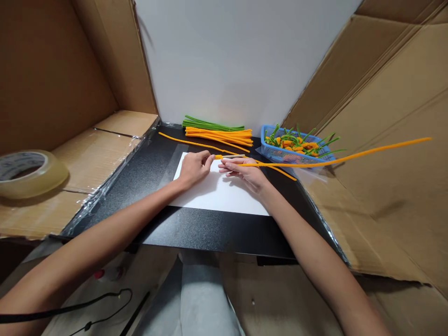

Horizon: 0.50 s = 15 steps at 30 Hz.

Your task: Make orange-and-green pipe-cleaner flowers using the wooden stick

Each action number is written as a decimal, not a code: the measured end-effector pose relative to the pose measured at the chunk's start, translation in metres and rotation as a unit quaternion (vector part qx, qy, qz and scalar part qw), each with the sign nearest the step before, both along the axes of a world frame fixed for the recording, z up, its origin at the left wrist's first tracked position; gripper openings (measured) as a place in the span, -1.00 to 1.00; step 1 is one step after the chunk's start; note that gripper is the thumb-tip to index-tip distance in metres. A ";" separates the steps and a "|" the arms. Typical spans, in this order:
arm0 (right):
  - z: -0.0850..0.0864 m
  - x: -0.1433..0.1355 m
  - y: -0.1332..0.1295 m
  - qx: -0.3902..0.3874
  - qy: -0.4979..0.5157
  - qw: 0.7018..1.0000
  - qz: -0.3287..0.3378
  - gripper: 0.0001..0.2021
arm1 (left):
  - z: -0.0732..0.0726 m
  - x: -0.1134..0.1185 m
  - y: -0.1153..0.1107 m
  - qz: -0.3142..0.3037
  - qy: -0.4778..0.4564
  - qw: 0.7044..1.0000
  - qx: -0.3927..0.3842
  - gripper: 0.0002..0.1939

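Note:
My left hand [196,167] is closed in a pinch at the left end of a thin pale stick [234,156], where orange pipe cleaner is coiled round it. My right hand [243,171] pinches the same orange pipe cleaner [336,160], whose long free end sweeps out to the right past the basket. The stick's bare end shows above my right fingers. Both hands are over a white sheet of paper [224,196] on the black table [196,228]. Behind the hands, another orange pipe cleaner [189,139] lies slantwise on the table.
A bundle of orange pipe cleaners [224,135] and a green bundle [210,123] lie at the back. The blue basket [297,157] at back right holds orange and green twisted pieces. A tape roll [52,175] rests on cardboard at left. Cardboard walls [392,116] flank the table.

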State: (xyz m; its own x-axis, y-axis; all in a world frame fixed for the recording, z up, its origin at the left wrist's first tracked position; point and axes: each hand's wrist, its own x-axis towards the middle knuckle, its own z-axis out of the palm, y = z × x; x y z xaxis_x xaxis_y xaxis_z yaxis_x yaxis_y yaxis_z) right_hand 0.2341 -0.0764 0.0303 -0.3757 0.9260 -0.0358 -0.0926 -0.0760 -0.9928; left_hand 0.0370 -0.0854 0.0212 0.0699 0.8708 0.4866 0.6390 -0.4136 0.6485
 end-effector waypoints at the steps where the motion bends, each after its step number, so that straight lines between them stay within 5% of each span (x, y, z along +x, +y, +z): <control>1: -0.001 0.000 0.000 -0.012 0.008 1.000 0.006 -0.65 | 0.000 0.001 0.000 -0.010 -0.039 0.999 -0.018 -0.62; 5: -0.006 0.003 0.002 -0.059 0.048 0.996 0.049 -0.68 | 0.003 0.007 0.003 -0.094 -0.228 0.961 -0.127 -0.59; 9: -0.009 0.010 0.006 -0.097 0.103 0.988 0.068 -0.73 | 0.008 0.007 0.007 -0.214 -0.398 0.852 -0.263 -0.63; 12: -0.011 0.017 0.010 -0.119 0.116 0.985 0.043 -0.78 | 0.013 0.002 0.007 -0.296 -0.413 0.803 -0.310 -0.60; 15: -0.013 0.020 0.012 -0.101 0.125 0.987 -0.001 -0.78 | 0.017 -0.004 0.005 -0.354 -0.376 0.790 -0.331 -0.58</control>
